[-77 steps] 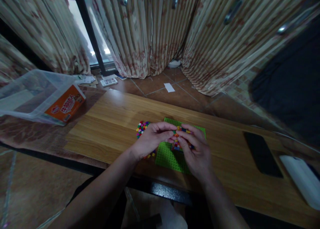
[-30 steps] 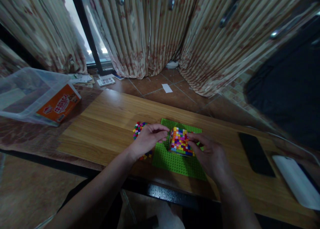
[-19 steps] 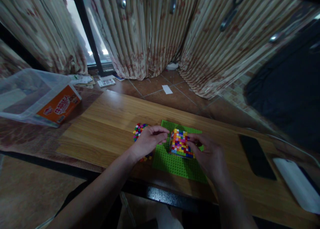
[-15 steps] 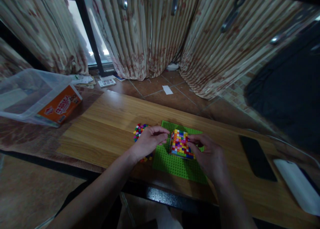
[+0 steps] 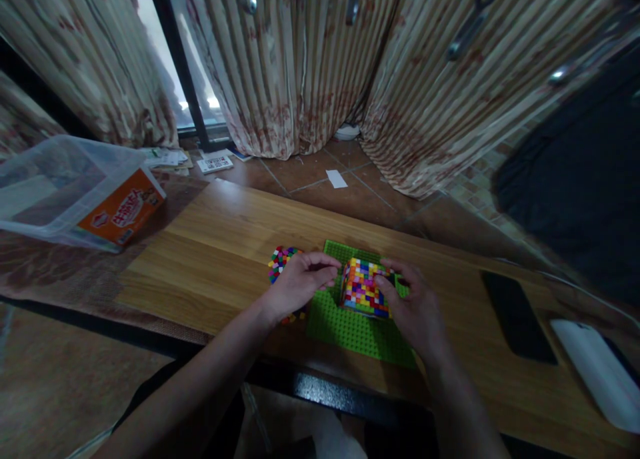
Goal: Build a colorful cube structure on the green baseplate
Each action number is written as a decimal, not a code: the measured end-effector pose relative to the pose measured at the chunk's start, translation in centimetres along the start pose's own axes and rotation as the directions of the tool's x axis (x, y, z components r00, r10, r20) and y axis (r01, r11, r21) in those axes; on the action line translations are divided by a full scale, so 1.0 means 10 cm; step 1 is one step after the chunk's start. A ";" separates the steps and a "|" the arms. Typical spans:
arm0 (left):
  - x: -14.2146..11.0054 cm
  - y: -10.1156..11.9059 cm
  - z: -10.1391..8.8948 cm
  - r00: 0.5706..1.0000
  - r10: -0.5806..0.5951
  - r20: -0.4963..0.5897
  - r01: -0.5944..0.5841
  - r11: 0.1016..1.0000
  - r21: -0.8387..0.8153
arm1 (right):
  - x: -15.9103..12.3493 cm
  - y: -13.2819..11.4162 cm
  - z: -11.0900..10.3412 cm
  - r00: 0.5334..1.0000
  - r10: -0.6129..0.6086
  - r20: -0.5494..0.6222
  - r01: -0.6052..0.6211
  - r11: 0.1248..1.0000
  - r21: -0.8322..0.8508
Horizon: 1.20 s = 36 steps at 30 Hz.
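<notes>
- Orange label [image 5: 123, 209] on the clear plastic bin [image 5: 95, 172]: large white Chinese characters, seemingly starting with "牛" and ending with "人"; those between are unclear; the small emblem beside them is unreadable
- White printed booklet [image 5: 215, 164] on the floor: dark blocky print, too small to read

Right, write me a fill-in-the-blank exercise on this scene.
The baseplate under the multicoloured block is ____.
The loose bricks lie nearer the ____ hand than the other.
The clear bin bears an ____ label.
The flat black object lies to the person's ____ of the baseplate.

Missing words: green; left; orange; right.
</notes>
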<state>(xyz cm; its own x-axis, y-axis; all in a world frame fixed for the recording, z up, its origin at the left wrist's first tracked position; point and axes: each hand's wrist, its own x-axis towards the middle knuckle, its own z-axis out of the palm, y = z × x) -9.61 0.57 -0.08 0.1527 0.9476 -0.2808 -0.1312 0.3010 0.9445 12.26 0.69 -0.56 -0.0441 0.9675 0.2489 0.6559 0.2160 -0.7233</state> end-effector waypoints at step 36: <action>-0.10 0.01 -0.01 0.935 0.179 0.305 -0.120 0.972 -0.201 | -0.18 -0.42 0.11 0.933 -0.359 0.036 0.354 0.931 0.089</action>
<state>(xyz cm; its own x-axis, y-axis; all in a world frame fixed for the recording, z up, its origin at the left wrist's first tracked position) -9.84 -0.36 0.25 0.4181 0.9074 -0.0421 -0.3426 0.2005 0.9178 8.75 -1.81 1.29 -0.3032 0.8297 0.4686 0.5280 0.5556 -0.6423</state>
